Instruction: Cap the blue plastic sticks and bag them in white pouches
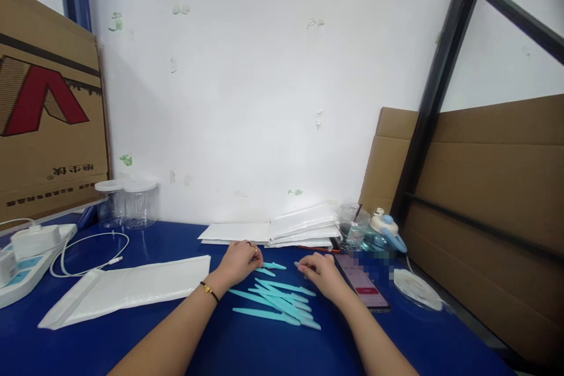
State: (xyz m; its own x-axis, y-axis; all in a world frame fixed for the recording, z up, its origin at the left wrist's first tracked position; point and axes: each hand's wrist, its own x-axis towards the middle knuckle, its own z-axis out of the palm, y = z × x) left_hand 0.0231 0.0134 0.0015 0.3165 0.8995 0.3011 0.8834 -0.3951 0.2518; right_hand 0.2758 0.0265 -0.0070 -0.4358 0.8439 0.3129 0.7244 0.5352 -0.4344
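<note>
1. Locate the reference. We find the turquoise eyebrow razors (285, 304) on the blue tabletop (247, 355), loosely crossed and nearer to us than both hands. We call this group the razor pile and give all places from it.

2. Check the left hand (235, 264). We see it just beyond the left part of the razor pile, its fingertips in a narrow pinch at the ends of two separate razors (275, 265), which fan out to the right. We judge that it holds them, although the contact is partly covered.

3. Check the right hand (324, 273). We see it just beyond the right part of the razor pile, thumb and index finger close together, with a small pale piece (296, 264) at their tips. We cannot tell what the piece is or whether it is gripped.

4. Identify the step. We judge it to be fingertip handling of razors set apart from the razor pile.

5. Note the next requirement. We judge that any further pick from the razor pile calls for a light pinch on one handle, since crossed razors could drag their neighbours.

6. Observe the surroundings. We see a white mailer (145, 286) left of the razor pile, a smartphone (363, 283) to its right, and stacked white mailers (304, 226) beyond it.
</note>
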